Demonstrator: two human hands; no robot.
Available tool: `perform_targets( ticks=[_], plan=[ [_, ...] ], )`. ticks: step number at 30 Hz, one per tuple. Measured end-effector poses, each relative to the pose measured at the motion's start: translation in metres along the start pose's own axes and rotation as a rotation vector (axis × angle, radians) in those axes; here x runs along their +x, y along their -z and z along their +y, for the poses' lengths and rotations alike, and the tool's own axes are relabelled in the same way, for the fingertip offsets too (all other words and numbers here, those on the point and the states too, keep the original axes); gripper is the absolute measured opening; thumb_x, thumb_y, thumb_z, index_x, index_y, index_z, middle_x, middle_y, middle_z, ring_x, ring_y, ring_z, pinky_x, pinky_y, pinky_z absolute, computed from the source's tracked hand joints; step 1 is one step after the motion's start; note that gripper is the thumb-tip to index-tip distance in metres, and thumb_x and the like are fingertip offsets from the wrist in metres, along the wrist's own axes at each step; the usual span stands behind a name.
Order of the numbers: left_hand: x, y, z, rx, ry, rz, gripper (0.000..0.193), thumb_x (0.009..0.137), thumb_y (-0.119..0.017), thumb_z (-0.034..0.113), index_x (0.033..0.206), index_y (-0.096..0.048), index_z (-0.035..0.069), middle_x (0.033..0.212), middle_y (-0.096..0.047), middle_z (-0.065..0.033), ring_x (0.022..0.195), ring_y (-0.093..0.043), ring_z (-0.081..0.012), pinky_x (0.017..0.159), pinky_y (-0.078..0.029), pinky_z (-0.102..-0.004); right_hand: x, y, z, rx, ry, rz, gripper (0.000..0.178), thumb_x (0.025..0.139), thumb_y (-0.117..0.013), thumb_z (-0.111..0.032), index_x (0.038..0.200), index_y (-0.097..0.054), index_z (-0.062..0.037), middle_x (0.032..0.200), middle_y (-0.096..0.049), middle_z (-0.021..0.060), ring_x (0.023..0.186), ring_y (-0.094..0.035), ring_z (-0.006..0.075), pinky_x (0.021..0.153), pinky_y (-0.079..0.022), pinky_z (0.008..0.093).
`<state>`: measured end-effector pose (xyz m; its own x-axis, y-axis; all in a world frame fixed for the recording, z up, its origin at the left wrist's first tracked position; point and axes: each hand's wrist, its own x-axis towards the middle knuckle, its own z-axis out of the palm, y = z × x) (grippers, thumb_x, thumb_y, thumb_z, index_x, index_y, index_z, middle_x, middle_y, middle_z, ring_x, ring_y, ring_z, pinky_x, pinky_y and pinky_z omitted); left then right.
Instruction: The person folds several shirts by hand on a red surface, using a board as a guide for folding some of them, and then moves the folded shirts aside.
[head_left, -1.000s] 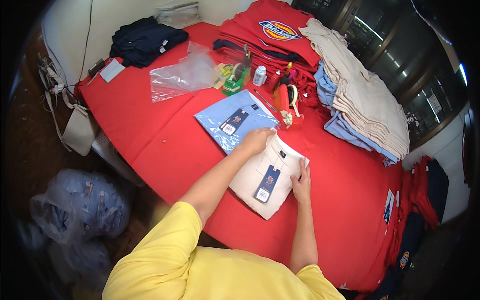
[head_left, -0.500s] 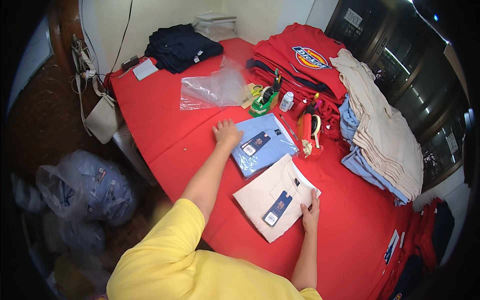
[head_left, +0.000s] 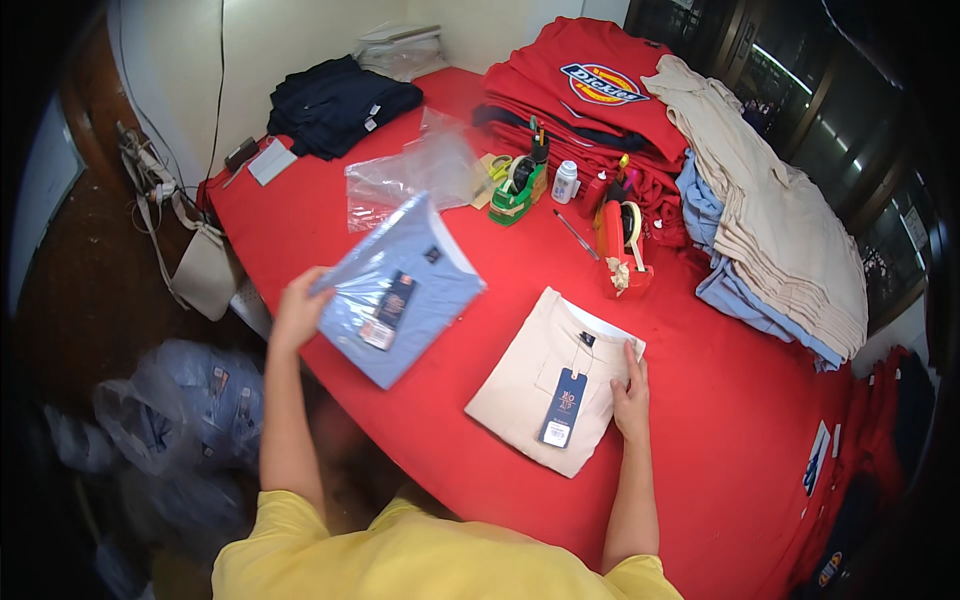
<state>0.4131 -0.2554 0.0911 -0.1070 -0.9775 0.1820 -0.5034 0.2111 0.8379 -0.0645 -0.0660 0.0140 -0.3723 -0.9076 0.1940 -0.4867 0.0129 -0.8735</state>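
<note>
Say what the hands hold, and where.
Left hand: the bagged blue shirt, by its left edge. Right hand touches the cream shirt at its right edge; grip unclear.

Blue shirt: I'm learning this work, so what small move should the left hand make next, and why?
Probably ease the blue shirt left, clear of the table: the left hand grips its left edge, and it is bagged, unlike the cream shirt.
</note>
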Motion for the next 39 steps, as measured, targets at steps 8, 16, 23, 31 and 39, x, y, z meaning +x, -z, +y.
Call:
perform_targets(
  ticks=[8, 16, 23, 31, 39],
  plan=[
    [0.254, 0.104, -0.013, -0.18, -0.212, 0.098, 0.049, 0.083, -0.066, 0.009, 0.13, -0.055, -0.004, 0.116, -0.064, -0.0142, 0.103, -0.061, -0.017, 0.089, -0.047, -0.0298, 0.031, -0.03, -0.009, 0.026, -0.085, -0.101, 0.071, 0.079, -0.049, 0.012, 0.146, -0.04, -0.0101, 0.148, -0.034, 0.0211, 0.141, -0.029, 0.0298, 0.115, -0.022, 0.0342],
    [0.376, -0.034, -0.004, 0.733, -0.886, -0.398, 0.028, 0.086, -0.064, 0.025, 0.098, -0.066, -0.001, 0.087, -0.068, -0.0158, 0.084, -0.067, -0.0258, 0.075, -0.053, -0.0355, 0.033, -0.033, -0.033, -0.18, -0.288, -0.042, 0.069, 0.077, -0.048, 0.013, 0.143, -0.043, -0.0089, 0.147, -0.037, 0.0202, 0.138, -0.034, 0.0312, 0.113, -0.027, 0.0332],
    [0.097, -0.219, 0.027, -0.324, 0.219, -1.149, 0.055, 0.092, -0.061, 0.04, 0.126, -0.054, -0.004, 0.103, -0.067, -0.0179, 0.088, -0.069, -0.0222, 0.073, -0.055, -0.03, 0.038, -0.043, -0.039, -0.521, -0.407, -0.018, 0.071, 0.079, -0.052, 0.008, 0.144, -0.042, -0.0192, 0.148, -0.036, 0.0193, 0.134, -0.04, 0.0337, 0.111, -0.034, 0.0377],
    [0.108, -0.308, 0.011, -0.46, 0.039, -0.856, 0.031, 0.078, -0.074, 0.013, 0.106, -0.067, 0.0, 0.096, -0.07, -0.0144, 0.088, -0.067, -0.0215, 0.078, -0.051, -0.0315, 0.043, -0.039, -0.041, -0.521, -0.403, -0.058, 0.071, 0.081, -0.055, 0.005, 0.146, -0.039, -0.0194, 0.149, -0.033, 0.0221, 0.133, -0.04, 0.0349, 0.111, -0.034, 0.0382],
    [0.166, -0.298, 0.052, -0.16, -0.332, -0.728, 0.035, 0.08, -0.074, 0.018, 0.11, -0.066, 0.002, 0.095, -0.071, -0.0163, 0.088, -0.069, -0.0256, 0.08, -0.053, -0.0353, 0.096, -0.055, -0.059, -0.418, -0.419, 0.061, 0.068, 0.078, -0.054, 0.01, 0.142, -0.044, -0.0119, 0.145, -0.04, 0.019, 0.128, -0.046, 0.0361, 0.106, -0.039, 0.0378]
  ],
)
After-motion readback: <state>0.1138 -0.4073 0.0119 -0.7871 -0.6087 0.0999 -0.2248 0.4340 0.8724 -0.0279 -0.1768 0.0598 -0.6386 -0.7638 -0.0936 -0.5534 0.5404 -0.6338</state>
